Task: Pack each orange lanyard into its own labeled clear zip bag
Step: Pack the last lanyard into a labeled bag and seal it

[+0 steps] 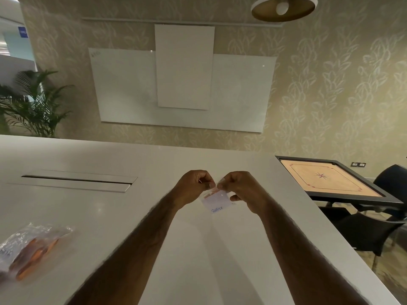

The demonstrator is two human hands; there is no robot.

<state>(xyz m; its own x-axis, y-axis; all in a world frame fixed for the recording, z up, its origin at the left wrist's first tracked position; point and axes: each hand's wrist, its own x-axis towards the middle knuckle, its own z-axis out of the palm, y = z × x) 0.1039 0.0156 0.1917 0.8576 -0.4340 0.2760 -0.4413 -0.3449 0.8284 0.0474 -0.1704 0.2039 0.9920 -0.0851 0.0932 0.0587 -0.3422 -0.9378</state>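
A clear zip bag (pixel 218 202) is held up above the white bench (pixel 110 216), and everything here is placed from it. Its white label reads "APPLE" in blue handwriting, the letters tilted. At the bag's top left corner, the left hand (pixel 193 184) has its fingers (pixel 209 183) curled and pinched together on the zip edge. At the top right corner, the right hand (pixel 241 188) clamps thumb and forefinger on the same edge, so the two pinches almost touch. Inside the bag, just under the pinched edge, a strip of orange lanyard (pixel 211 191) shows; the rest is hidden behind the label.

Far left of the bag and nearer the person, a heap of filled clear bags (pixel 33 245) lies on the bench with orange lanyards inside. The writing on one label there is too blurred to read. Left of the bag, a long cable hatch (pixel 74 180) is set in the bench. To the bag's right, off the bench, stands a carrom board (pixel 330 179). Beyond the bag, a whiteboard (pixel 182 89) hangs on the wall — the faint scribble at its upper left corner cannot be read.
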